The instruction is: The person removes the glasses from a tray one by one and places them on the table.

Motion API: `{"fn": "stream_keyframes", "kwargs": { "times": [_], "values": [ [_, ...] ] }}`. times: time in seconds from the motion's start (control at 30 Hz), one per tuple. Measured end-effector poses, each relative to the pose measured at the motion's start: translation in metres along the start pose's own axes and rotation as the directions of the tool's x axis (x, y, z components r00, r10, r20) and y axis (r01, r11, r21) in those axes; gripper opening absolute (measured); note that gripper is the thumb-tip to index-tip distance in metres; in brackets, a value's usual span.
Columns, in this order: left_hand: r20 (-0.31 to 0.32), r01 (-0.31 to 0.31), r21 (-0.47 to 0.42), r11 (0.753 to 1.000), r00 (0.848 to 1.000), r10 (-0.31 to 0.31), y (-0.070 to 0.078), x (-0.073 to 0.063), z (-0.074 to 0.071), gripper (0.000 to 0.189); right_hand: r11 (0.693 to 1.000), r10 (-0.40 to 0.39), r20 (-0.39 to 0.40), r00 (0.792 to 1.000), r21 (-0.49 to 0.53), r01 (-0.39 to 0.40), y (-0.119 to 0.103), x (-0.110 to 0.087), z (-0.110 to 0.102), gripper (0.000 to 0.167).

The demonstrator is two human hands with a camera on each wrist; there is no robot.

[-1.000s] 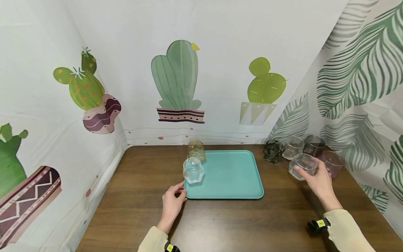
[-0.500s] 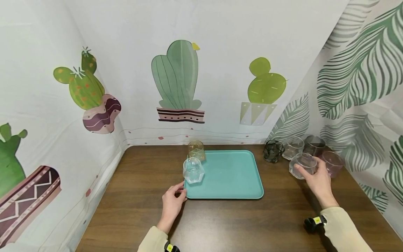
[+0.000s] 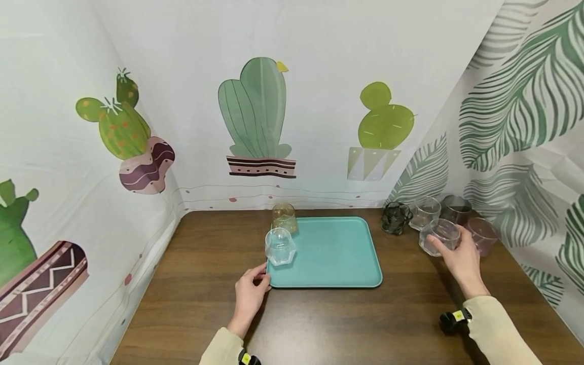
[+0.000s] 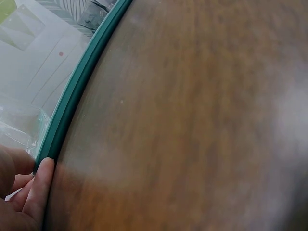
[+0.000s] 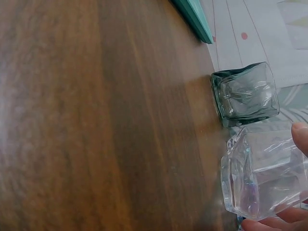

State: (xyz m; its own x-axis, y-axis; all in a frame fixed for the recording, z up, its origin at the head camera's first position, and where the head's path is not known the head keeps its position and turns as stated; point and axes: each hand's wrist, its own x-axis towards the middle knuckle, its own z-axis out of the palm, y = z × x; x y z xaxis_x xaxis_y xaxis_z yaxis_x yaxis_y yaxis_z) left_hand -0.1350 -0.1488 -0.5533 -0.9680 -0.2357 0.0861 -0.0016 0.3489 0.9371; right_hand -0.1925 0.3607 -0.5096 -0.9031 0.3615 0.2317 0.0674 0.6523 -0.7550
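My right hand (image 3: 464,263) grips a clear faceted glass (image 3: 433,238) by its sides, thumb in front and fingers behind. In the right wrist view this glass (image 5: 269,168) appears beside a grey-green glass (image 5: 245,94). My left hand (image 3: 250,290) pinches the front left corner of a turquoise tray (image 3: 335,256); its fingertips (image 4: 44,173) lie along the rim in the left wrist view. Another clear faceted glass (image 3: 280,248) stands on the tray's left side, with an amber glass (image 3: 284,219) behind it at the back left corner.
Right of the tray, near the back wall, stand a dark wavy glass (image 3: 396,219), a clear glass (image 3: 424,212), a black glass (image 3: 456,209) and a pink glass (image 3: 484,237). A printed cloth (image 3: 319,101) encloses the wooden table (image 3: 337,324).
My right hand has shifted the clear faceted glass very slightly toward the back, and the right wrist has drifted a little left. My left hand and the tray stay put.
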Motion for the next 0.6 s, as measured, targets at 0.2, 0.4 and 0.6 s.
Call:
{"fn": "stream_keyframes", "kwargs": {
  "times": [0.2,0.4,0.6],
  "values": [
    [0.001,-0.002,0.009,1.0,1.0,0.002,0.0001,0.0004,0.0003,0.032,1.0,-0.005,0.019,1.0,-0.014,0.005,-0.0016,0.0026,-0.0019,0.079],
    [-0.003,-0.001,0.009,1.0,1.0,0.001,0.0,0.0007,0.0002,0.032,1.0,-0.011,0.031,0.999,-0.012,0.011,-0.0039,0.0034,-0.0029,0.079],
    [0.002,-0.002,0.002,1.0,1.0,0.002,-0.0006,0.0,-0.0002,0.032,1.0,0.0,0.02,1.0,-0.027,0.001,-0.0076,0.0018,-0.0066,0.083]
  ]
}}
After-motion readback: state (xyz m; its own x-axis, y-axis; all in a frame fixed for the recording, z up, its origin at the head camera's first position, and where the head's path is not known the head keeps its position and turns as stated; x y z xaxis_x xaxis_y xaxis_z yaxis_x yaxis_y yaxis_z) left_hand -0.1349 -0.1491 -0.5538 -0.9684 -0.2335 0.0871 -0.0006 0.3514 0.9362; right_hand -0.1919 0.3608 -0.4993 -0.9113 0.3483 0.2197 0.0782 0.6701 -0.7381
